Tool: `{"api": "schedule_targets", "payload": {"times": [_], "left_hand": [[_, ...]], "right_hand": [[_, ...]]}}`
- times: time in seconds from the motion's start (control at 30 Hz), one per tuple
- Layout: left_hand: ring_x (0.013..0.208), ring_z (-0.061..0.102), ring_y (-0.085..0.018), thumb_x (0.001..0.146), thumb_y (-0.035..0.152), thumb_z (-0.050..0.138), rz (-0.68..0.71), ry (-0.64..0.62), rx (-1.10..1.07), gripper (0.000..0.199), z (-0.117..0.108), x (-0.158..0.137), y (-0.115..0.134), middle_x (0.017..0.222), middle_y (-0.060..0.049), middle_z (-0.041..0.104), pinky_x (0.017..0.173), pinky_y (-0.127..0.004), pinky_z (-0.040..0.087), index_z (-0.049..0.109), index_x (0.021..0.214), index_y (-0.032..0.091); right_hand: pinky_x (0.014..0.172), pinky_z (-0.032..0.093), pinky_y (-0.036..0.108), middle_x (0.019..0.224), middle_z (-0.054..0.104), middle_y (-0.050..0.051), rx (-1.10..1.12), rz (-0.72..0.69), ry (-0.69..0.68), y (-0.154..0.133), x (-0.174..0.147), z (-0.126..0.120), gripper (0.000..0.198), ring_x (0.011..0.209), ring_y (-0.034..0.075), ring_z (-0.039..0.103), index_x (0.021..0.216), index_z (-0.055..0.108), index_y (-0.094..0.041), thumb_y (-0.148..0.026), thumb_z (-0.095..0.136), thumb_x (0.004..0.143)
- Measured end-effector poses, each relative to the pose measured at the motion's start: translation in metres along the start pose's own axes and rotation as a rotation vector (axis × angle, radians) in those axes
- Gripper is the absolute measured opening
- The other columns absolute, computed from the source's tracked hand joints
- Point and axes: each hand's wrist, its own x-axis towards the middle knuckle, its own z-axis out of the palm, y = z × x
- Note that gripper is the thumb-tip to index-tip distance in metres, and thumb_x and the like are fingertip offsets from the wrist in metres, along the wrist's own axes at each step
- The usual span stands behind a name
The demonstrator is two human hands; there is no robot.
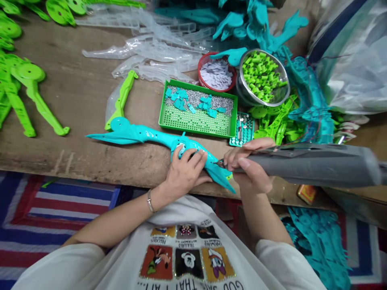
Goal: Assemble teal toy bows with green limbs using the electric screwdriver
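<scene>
A teal plastic toy bow (157, 137) lies lengthwise along the table's near edge. My left hand (186, 169) holds it down near its middle, fingers curled over the top and thumb at the near side. In my right hand (252, 165) is a grey electric screwdriver (317, 166), held level with its body pointing off to the right. Its bit tip meets the bow's right limb, or hovers just above it; I cannot tell which. Beyond the bow stands a green perforated tray (196, 121) with many small screws and several small teal pieces.
Behind the tray are a red basket (201, 66) of whitish pieces and a metal bowl (286, 82) of green parts. Clear plastic pieces (145, 48) and teal parts (260, 24) pile up at the back. Green parts (33, 76) lie left; a small box (306, 193) sits right.
</scene>
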Motion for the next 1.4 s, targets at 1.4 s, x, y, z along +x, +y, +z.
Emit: {"api": "schedule_targets", "payload": {"times": [1.4], "left_hand": [[0.112, 0.058, -0.028, 0.092, 0.051, 0.066, -0.125, 0.074, -0.120, 0.041, -0.013, 0.006, 0.003, 0.125, -0.012, 0.069, 0.103, -0.047, 0.037, 0.067, 0.118, 0.019]], "right_hand": [[0.049, 0.049, 0.035, 0.058, 0.061, -0.007, -0.045, -0.012, 0.018, -0.004, -0.005, 0.002, 0.019, 0.044, 0.016, 0.054, 0.100, 0.067, -0.030, -0.025, 0.072, 0.082]]}}
